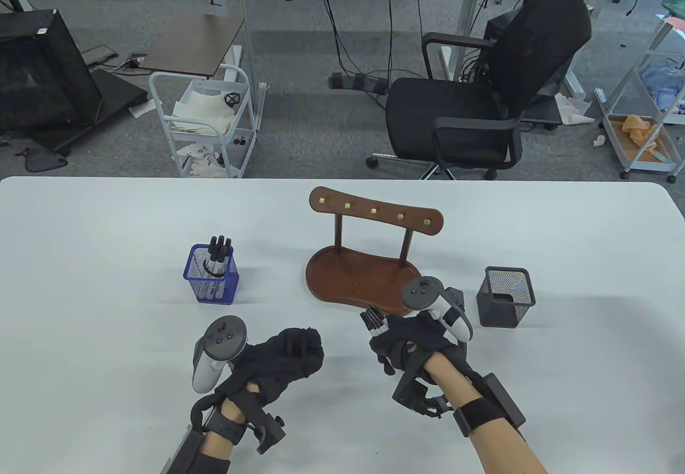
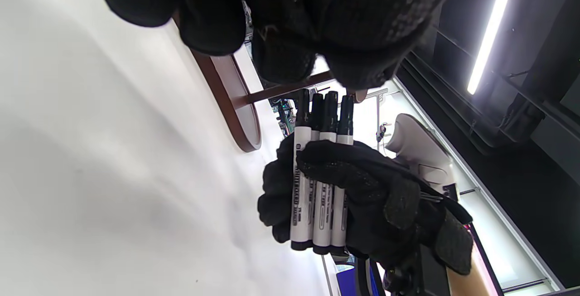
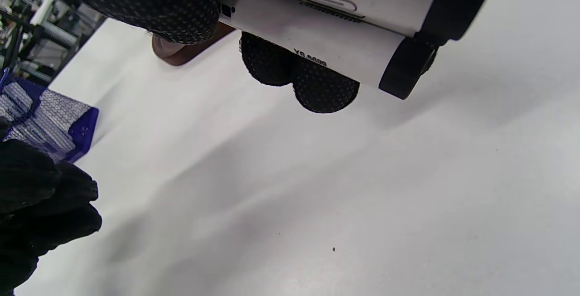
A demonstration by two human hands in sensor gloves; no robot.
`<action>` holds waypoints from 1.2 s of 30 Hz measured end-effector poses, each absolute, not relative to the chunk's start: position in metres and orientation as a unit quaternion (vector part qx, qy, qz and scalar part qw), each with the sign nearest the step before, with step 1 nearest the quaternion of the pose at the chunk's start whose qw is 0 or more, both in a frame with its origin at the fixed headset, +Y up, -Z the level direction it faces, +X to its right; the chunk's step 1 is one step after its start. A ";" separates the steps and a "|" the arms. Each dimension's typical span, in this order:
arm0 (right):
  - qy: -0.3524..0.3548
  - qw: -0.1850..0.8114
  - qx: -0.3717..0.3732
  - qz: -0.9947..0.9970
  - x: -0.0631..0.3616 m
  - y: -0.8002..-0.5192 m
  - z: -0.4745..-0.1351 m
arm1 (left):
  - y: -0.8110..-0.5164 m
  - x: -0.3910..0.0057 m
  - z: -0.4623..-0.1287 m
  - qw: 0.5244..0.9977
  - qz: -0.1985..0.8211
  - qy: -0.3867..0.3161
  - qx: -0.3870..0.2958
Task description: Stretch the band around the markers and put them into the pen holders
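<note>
I see the wooden stand (image 1: 356, 276) mid-table, blue holder (image 1: 213, 280) with markers far left, black holder (image 1: 505, 296) right. My right hand (image 1: 412, 343) grips a marker bundle (image 2: 319, 173); left hand (image 1: 286, 359) is curled, holding nothing visible.
</note>
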State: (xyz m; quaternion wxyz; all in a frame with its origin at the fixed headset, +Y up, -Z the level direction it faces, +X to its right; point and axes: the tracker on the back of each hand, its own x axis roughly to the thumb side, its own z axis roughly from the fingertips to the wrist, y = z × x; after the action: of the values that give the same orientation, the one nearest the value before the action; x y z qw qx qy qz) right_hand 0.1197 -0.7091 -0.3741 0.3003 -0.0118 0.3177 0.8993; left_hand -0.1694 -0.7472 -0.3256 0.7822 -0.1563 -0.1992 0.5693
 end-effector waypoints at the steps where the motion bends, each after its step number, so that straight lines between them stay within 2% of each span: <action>1: 0.312 0.295 -0.007 0.903 0.119 -0.708 -0.374 | -0.747 -0.170 -0.326 0.785 0.567 -0.199 -0.154; 6: 0.264 0.246 0.026 0.932 0.110 -0.701 -0.373 | -0.747 -0.171 -0.326 0.784 0.568 -0.199 -0.150; 11: 0.201 0.168 0.097 0.960 0.094 -0.690 -0.362 | -0.747 -0.171 -0.326 0.792 0.559 -0.200 -0.143; 14: 0.190 0.151 0.138 0.960 0.083 -0.685 -0.354 | -0.747 -0.172 -0.326 0.798 0.551 -0.201 -0.138; 21: 0.196 0.127 0.200 0.952 0.061 -0.684 -0.341 | -0.746 -0.171 -0.326 0.798 0.548 -0.210 -0.137; 36: 0.205 0.058 0.214 0.953 0.027 -0.694 -0.333 | -0.738 -0.160 -0.320 0.839 0.477 -0.232 -0.124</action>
State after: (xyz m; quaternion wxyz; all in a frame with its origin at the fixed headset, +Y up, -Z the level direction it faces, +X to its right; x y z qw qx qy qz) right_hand 0.0275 -0.6939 -0.3331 0.0578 0.2142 0.2049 0.9533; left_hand -0.1598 -0.7379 -0.3195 0.8388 -0.1244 -0.2319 0.4767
